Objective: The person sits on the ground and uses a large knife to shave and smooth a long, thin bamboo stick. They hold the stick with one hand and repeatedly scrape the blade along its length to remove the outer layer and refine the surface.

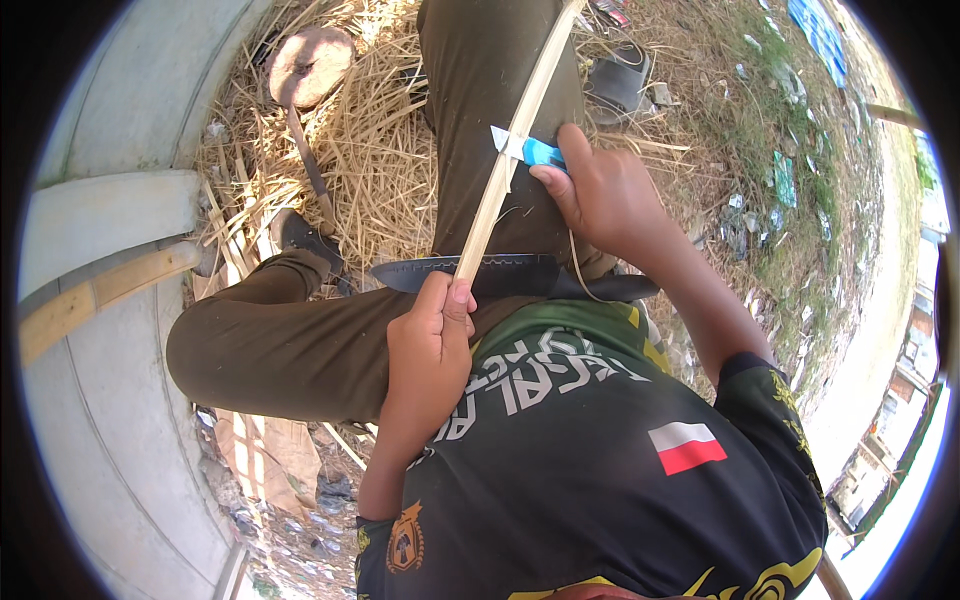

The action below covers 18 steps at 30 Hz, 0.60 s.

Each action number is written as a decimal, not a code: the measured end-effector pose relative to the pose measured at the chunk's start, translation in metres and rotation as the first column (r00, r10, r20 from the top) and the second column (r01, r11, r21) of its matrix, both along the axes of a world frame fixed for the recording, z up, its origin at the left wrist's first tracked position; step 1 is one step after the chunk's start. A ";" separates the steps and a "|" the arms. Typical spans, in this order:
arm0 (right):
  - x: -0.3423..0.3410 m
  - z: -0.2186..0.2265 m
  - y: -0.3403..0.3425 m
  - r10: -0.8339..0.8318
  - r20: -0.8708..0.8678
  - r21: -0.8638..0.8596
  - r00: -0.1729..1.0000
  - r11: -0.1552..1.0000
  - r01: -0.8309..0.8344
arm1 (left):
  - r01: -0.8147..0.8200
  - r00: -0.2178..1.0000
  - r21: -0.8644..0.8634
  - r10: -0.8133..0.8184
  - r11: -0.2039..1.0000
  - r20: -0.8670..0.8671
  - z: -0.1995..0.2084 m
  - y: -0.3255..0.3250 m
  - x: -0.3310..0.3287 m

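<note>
Both hands are busy: our left hand (pixel 432 335) grips the bamboo strip (pixel 505 165) over the thigh (pixel 300 340), our right hand (pixel 600 190) clenches a blue-handled knife (pixel 528 150), mid-shaving, so we judge steady strokes come next.

— What sort of place is this?
— An outdoor work spot on bare ground, no workshop indoors. Dry straw and shavings (pixel 370 150) lie heaped beside a curved concrete wall (pixel 120 90).
— What else shows it?
— Beyond the straw, away from the wall, patchy grass with scattered litter (pixel 770 180); farther still, a pale dirt road (pixel 880 300) and low buildings (pixel 895 420).
</note>
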State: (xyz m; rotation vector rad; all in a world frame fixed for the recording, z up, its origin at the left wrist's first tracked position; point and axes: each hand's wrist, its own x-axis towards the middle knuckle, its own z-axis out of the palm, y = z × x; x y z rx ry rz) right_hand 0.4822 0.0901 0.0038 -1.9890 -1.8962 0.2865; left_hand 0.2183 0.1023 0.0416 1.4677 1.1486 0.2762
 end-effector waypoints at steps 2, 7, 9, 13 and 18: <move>0.001 -0.002 0.000 -0.039 -0.016 -0.008 0.999 0.999 0.039 | 0.009 0.999 -0.006 -0.009 1.000 -0.038 0.005 -0.006 -0.007; 0.000 -0.002 0.001 -0.043 -0.047 0.029 0.998 0.999 0.044 | -0.021 0.997 0.041 0.024 0.999 -0.069 0.012 -0.021 -0.025; -0.001 -0.005 0.001 -0.050 -0.063 0.042 0.997 0.998 0.053 | -0.036 0.996 0.046 0.040 0.998 -0.075 0.013 -0.026 -0.031; 0.005 -0.007 0.002 -0.109 -0.138 0.015 0.984 0.994 0.112 | 0.003 0.989 -0.003 -0.004 1.000 -0.151 0.021 -0.036 -0.058; 0.000 -0.007 -0.003 -0.157 -0.161 -0.020 0.974 0.988 0.156 | -0.029 0.981 -0.012 0.026 0.999 -0.193 0.031 -0.054 -0.084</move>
